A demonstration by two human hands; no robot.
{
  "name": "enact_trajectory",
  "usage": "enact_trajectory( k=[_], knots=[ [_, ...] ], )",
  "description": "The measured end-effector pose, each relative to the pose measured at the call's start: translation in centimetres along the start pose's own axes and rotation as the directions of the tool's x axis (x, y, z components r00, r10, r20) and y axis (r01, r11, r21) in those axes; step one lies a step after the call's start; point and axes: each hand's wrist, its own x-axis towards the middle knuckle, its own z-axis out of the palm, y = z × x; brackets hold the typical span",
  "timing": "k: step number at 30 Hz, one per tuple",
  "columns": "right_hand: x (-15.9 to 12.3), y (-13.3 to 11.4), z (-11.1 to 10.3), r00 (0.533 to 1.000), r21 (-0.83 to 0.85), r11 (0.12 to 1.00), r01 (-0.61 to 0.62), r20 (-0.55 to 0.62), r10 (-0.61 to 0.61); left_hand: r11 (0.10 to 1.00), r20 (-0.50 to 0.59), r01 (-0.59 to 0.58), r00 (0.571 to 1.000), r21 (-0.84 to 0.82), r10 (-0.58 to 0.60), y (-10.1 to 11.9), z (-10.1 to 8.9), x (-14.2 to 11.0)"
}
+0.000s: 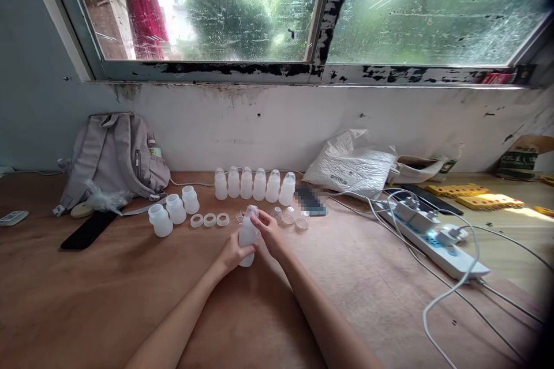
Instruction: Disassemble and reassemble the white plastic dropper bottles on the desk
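My left hand [234, 253] is wrapped round the lower body of a white translucent bottle [248, 234] that stands near the middle of the wooden table [130, 300]. My right hand [269, 232] pinches the bottle's top, fingers closed on its cap end. Behind them stands a row of several assembled white bottles [255, 184]. To the left are three open bottle bodies [175, 209] and three white rings [210, 219]. Small clear caps [289, 218] lie just right of my hands.
A grey backpack [115, 158] leans on the wall at the back left, with a black phone [89, 229] in front of it. A white power strip [433, 239] with plugs and cables lies at the right. A white plastic bag [350, 164] and yellow parts [471, 195] sit beyond.
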Motion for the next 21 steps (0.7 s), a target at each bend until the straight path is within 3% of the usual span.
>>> enact_trajectory(
  k=[3, 6, 10, 15, 18, 21],
  knots=[
    [-0.2, -0.4, 0.2, 0.998, 0.054, 0.997, -0.052, -0.019, 0.053, 0.965, 0.15, 0.158, 0.98, -0.208, -0.128, 0.8, 0.6, -0.7],
    [-0.3, -0.7, 0.2, 0.995, 0.148, 0.984, -0.1, 0.004, 0.101, 0.861, 0.312, 0.296, 0.934, -0.413, -0.172, 1.3, 0.6, -1.1],
    [-0.4, -0.9, 0.2, 0.982, 0.261, 0.946, -0.19, 0.074, 0.176, 0.678, 0.486, 0.433, 0.865, -0.594, -0.127, 1.6, 0.0, -1.2],
    [-0.5, -1.2, 0.1, 0.981, 0.337, 0.923, -0.184, 0.127, 0.149, 0.493, 0.626, 0.553, 0.779, -0.671, -0.022, 1.7, -0.7, -1.2],
    [-0.5, -1.5, 0.0, 0.97, 0.344, 0.915, -0.21, 0.192, 0.15, 0.494, 0.62, 0.542, 0.785, -0.68, -0.008, 1.7, -0.8, -1.3],
    [-0.5, -1.7, -0.2, 0.954, 0.328, 0.913, -0.243, 0.252, 0.163, 0.557, 0.597, 0.517, 0.801, -0.65, -0.047, 1.8, -0.6, -1.5]
  ],
)
